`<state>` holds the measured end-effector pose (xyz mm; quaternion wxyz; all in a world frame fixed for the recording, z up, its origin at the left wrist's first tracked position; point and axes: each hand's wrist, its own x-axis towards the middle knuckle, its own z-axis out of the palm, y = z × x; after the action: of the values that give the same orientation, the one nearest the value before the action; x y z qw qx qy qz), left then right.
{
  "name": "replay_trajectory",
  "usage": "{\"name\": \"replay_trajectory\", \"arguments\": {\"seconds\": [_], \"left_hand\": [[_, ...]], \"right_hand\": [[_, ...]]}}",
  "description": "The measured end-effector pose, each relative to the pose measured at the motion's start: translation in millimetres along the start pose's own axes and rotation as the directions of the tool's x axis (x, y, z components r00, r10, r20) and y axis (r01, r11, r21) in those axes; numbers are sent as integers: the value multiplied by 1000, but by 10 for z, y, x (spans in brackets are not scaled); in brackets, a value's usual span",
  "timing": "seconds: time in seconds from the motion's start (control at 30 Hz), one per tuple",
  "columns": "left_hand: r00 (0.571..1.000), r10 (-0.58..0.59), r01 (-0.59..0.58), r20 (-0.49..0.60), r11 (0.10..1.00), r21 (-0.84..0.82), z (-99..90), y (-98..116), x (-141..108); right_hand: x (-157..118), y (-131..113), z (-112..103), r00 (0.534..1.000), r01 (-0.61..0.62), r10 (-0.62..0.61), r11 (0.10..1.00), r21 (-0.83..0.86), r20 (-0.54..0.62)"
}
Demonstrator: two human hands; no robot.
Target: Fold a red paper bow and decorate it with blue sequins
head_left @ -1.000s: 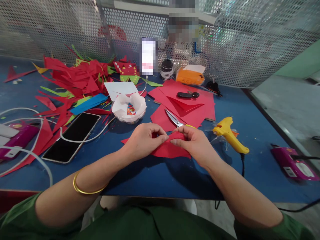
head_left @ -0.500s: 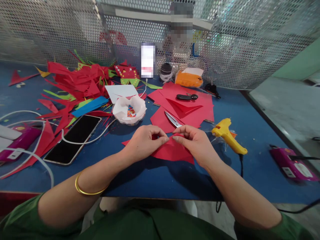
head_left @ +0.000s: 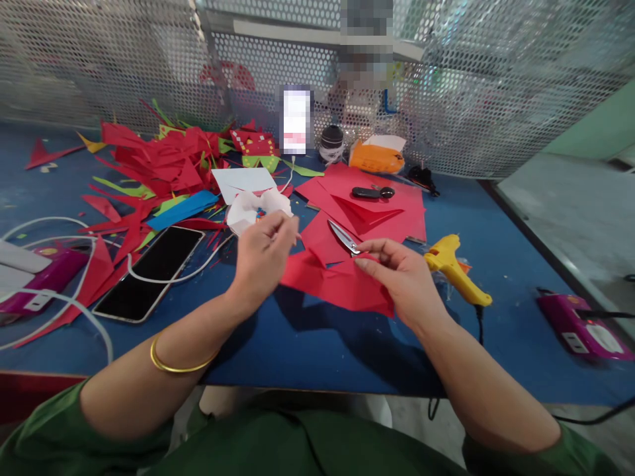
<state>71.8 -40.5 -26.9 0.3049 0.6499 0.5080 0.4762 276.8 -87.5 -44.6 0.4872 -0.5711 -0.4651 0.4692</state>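
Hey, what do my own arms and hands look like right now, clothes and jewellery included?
Your left hand and right hand are gloveless, with no rings visible. Dark green sleeves end around the elbows. A thin, round gold bangle circles your left forearm only.

- Red paper [head_left: 342, 291]: creased, raised folds, pointed corner at your right; slants low over the blue table [head_left: 307, 363] in front of you.
- Bowl [head_left: 238, 213]: white-lined, upright, beyond the paper to your left; partly hidden, small coloured bits [head_left: 260, 213] inside.
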Motion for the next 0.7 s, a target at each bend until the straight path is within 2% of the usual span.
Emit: {"name": "replay_trajectory", "arguments": {"seconds": [0.07,0.13,0.17,0.23,0.3,0.33,0.4,0.47,0.53,0.6,0.7], "left_hand": [[985,-26,1,-168,989,-146,-29,-18,58],[959,-33,-38,-281,969,-243,-27,-32,83],[951,-47,-42,-305,960,-276,-14,-33,78],[956,-124,24,-266,937,-349,30,-26,32],[971,-232,190,-61,898,-398,87,-11,-49],[957,-284,283,58,872,-399,116,-3,-94],[897,-342,427,280,833,-352,170,8,-177],[828,-386,533,407,768,-356,215,16,-236],[777,-417,616,472,660,-431,253,24,-266],[748,-435,663,501,528,-531,283,32,-274],[755,-467,645,460,401,-651,306,41,-267]], "right_hand": [[21,-20,-25,994,39,-32,997,68,-104],[42,-29,-31,977,101,-77,988,114,-198],[52,-27,-28,965,134,-99,983,129,-242],[70,-13,-18,944,179,-122,970,164,-308],[81,9,-6,934,194,-113,958,213,-339],[82,20,2,934,192,-103,953,235,-342],[76,38,23,941,177,-83,948,265,-328],[56,49,57,952,150,-65,951,270,-299],[27,55,100,964,119,-49,958,260,-261],[-2,58,140,975,94,-40,967,239,-221],[-30,53,173,986,60,-22,972,229,-164]]}}
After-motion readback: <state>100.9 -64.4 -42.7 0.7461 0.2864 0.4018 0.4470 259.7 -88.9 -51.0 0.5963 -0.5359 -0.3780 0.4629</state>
